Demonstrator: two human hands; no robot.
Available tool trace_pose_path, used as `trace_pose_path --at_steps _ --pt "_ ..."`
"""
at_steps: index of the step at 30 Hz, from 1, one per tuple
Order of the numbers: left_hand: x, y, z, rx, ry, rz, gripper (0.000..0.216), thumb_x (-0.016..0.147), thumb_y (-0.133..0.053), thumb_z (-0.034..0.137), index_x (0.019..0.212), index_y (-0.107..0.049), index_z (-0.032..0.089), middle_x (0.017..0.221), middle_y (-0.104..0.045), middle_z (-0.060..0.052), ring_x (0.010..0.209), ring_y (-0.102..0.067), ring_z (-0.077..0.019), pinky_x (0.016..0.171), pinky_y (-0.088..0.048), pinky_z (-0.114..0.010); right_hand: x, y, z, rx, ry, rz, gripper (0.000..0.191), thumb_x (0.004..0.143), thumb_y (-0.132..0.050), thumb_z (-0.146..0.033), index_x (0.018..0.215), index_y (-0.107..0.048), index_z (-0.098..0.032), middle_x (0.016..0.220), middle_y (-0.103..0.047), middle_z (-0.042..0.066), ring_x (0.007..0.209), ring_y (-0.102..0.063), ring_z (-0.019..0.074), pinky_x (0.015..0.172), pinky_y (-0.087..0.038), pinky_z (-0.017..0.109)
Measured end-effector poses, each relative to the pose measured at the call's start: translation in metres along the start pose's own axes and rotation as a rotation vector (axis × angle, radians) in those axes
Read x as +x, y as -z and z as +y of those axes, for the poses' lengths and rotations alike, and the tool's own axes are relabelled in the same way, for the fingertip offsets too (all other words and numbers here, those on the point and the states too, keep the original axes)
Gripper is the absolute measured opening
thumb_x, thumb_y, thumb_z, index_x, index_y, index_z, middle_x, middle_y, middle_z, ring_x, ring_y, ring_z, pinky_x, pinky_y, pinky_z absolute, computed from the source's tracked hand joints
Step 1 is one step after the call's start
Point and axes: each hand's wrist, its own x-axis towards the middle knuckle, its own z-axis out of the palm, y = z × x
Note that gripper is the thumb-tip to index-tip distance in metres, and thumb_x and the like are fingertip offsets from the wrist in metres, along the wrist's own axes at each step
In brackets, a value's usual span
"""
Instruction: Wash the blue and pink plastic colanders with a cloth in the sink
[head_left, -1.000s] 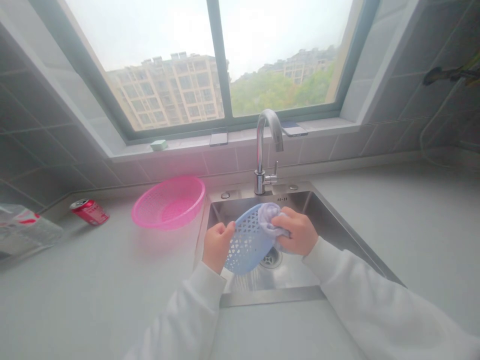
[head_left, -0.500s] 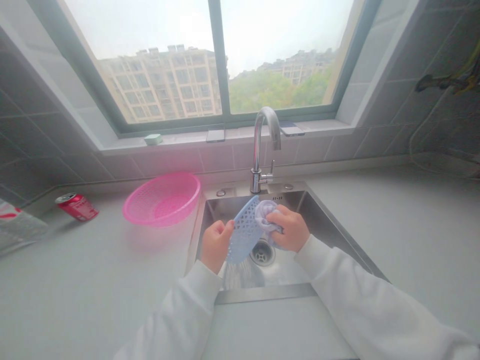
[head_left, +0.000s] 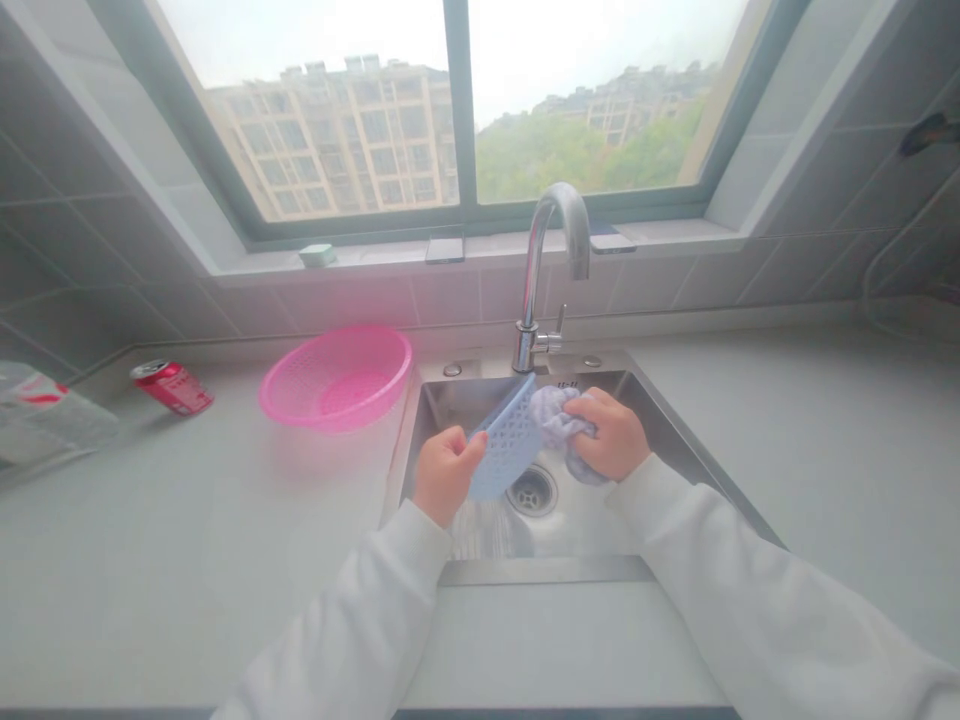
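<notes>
Pale-blue perforated basket [head_left: 506, 450]: you hold it tilted above the sink [head_left: 547, 571], turned more edge-on than a second ago.
Left hand [head_left: 448, 472]: yours is clamped on the basket's near edge.
Right hand [head_left: 613, 435]: yours grips the bunched cloth [head_left: 555, 418].
Cloth contact: at the basket's right edge; touching or just beside, you can't tell.
Wiping: the turn probably offers your cloth another surface; work seems unfinished.
</notes>
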Motion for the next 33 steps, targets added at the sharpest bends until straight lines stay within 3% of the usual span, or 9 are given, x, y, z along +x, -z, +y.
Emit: trace_pose_path --at_steps 4,12,14,16,19,24,29,33 --pt "-0.002 0.000 0.002 -0.027 0.036 -0.006 0.046 0.077 -0.057 0.052 0.055 -0.028 0.023 0.051 -0.027 0.007 0.053 -0.032 -0.0108 0.054 -0.023 -0.026 0.002 0.002 0.007 -0.030 -0.080 0.055 0.022 0.072 -0.058 -0.021 0.088 -0.073 -0.023 0.086 -0.064 0.006 0.068 -0.059 0.0182 0.065 -0.048 0.031" --pt "0.002 -0.001 -0.001 -0.033 0.062 -0.003 0.048 0.075 -0.059 0.054 0.054 -0.029 0.023 0.051 -0.025 0.007 0.053 -0.028 -0.0101 0.052 -0.021 -0.027 -0.016 -0.011 -0.053 -0.054 0.370 -0.119 0.018 0.070 -0.058 -0.022 0.081 -0.073 -0.025 0.078 -0.064 0.005 0.061 -0.053 0.0150 0.057 -0.035 0.026" --pt "0.003 -0.002 -0.002 -0.036 0.057 -0.012 0.049 0.076 -0.059 0.055 0.054 -0.029 0.023 0.051 -0.026 0.007 0.053 -0.028 -0.0100 0.052 -0.021 -0.026 -0.017 -0.014 -0.056 -0.038 0.410 -0.146 0.019 0.070 -0.058 -0.021 0.081 -0.072 -0.025 0.080 -0.064 0.005 0.062 -0.053 0.0152 0.057 -0.036 0.027" --pt "0.003 -0.003 -0.004 -0.071 0.066 -0.037 0.050 0.077 -0.059 0.058 0.055 -0.030 0.023 0.051 -0.028 0.007 0.052 -0.030 -0.0099 0.052 -0.023 -0.026 -0.013 -0.014 -0.047 -0.021 0.340 -0.132 0.019 0.071 -0.058 -0.021 0.082 -0.073 -0.025 0.080 -0.063 0.005 0.063 -0.055 0.0157 0.058 -0.038 0.027" --pt "0.003 -0.003 -0.005 -0.160 0.087 -0.099 0.053 0.078 -0.058 0.065 0.058 -0.032 0.023 0.052 -0.031 0.007 0.051 -0.034 -0.0100 0.051 -0.026 -0.025 -0.003 -0.010 -0.018 -0.017 0.084 -0.054 0.023 0.073 -0.057 -0.021 0.089 -0.073 -0.024 0.084 -0.063 0.006 0.067 -0.059 0.0175 0.063 -0.046 0.029" --pt "0.003 -0.001 -0.001 -0.242 0.105 -0.136 0.064 0.075 -0.050 0.084 0.059 -0.043 0.022 0.052 -0.042 0.004 0.050 -0.041 -0.0116 0.051 -0.033 -0.027 0.009 -0.003 0.027 0.031 -0.203 0.074 0.024 0.072 -0.055 -0.018 0.089 -0.071 -0.024 0.090 -0.068 0.008 0.087 -0.067 0.0272 0.079 -0.055 0.041" --pt "0.002 0.001 0.002 -0.263 0.130 -0.106 0.067 0.079 -0.042 0.085 0.056 -0.045 0.022 0.049 -0.045 0.002 0.047 -0.043 -0.0126 0.049 -0.035 -0.028 0.008 -0.004 0.028 0.084 -0.243 0.101 0.024 0.072 -0.055 -0.020 0.089 -0.071 -0.025 0.090 -0.070 0.007 0.086 -0.067 0.0273 0.079 -0.055 0.042" --pt "0.002 -0.003 0.000 -0.319 0.118 -0.110 0.062 0.076 -0.052 0.081 0.058 -0.043 0.022 0.051 -0.043 0.004 0.048 -0.040 -0.0117 0.048 -0.033 -0.026 -0.002 -0.016 -0.013 0.036 -0.079 0.013 0.023 0.070 -0.056 -0.020 0.088 -0.071 -0.023 0.087 -0.067 0.007 0.077 -0.064 0.0222 0.071 -0.051 0.034"
